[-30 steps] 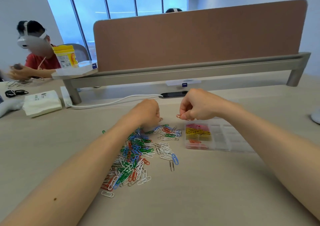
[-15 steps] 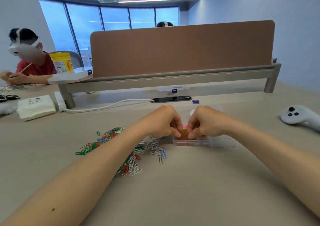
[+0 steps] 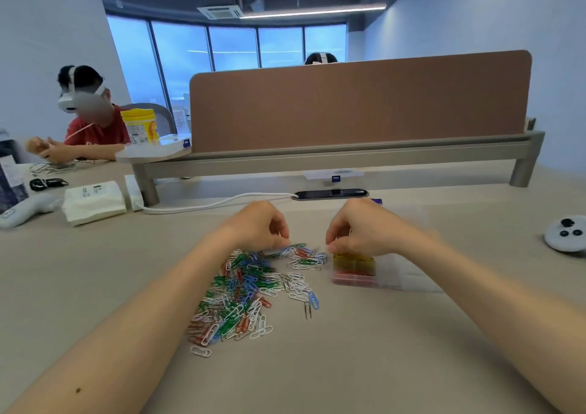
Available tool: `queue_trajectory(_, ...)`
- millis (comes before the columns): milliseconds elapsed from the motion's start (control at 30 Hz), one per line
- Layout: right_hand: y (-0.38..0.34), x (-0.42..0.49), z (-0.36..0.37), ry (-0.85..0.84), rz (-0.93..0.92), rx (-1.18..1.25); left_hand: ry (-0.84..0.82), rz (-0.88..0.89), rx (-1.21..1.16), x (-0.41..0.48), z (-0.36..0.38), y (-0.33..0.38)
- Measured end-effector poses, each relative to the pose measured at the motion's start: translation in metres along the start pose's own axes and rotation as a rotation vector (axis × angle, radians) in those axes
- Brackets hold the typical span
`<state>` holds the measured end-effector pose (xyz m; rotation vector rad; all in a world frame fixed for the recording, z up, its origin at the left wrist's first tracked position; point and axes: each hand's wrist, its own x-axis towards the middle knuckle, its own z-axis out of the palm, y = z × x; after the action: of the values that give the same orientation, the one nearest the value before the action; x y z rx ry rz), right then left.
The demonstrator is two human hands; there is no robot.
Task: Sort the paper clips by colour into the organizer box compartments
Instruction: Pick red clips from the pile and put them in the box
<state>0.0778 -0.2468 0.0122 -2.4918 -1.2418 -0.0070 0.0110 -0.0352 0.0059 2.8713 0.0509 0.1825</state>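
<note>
Head view: mid-sort.
Left hand (image 3: 257, 223) curls at the far edge of the paper clips (image 3: 250, 290), right hand (image 3: 364, 229) over the organizer box (image 3: 409, 275); I cannot tell if either pinches one. Its yellow compartment (image 3: 352, 259) adjoins the red compartment (image 3: 352, 278), inviting a misdrop.

Paper clips (image 3: 250, 290) — glossy coated wire. The organizer box (image 3: 402, 271) is clear, smooth plastic; the table (image 3: 364, 366) looks matt and smooth, the divider panel (image 3: 358, 102) matt and cloth-like.

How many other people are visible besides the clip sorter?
2: a person in red sits far left; another person behind the brown divider, only head top showing. More may be hidden.
</note>
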Motion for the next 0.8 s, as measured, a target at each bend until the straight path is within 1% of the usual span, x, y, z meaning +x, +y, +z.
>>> queue_trajectory(133, -0.011, 0.032, 0.018, -0.019, -0.011, -0.055, 0.035, 0.026, -0.002, 0.002, 0.010, -0.005)
queue_trajectory(300, -0.013, 0.049, 0.030, -0.122, 0.024, -0.101, -0.056, 0.101, 0.014, 0.008, 0.026, -0.005)
queue_trajectory(367, -0.012, 0.051, 0.033, -0.142, 0.025, -0.109, -0.051, 0.112, 0.013, 0.009, 0.028, -0.006)
queue_trajectory(467, -0.011, 0.052, 0.036, -0.140, 0.018, -0.096, -0.034, 0.093, 0.029, 0.011, 0.029, -0.006)
queue_trajectory(633, -0.012, 0.049, 0.034, -0.145, 0.027, -0.068, -0.025, 0.057, -0.009, 0.010, 0.028, -0.009)
queue_trajectory(800, -0.010, 0.044, 0.029, -0.108, 0.049, -0.016, 0.020, 0.053, -0.034, 0.007, 0.022, -0.009)
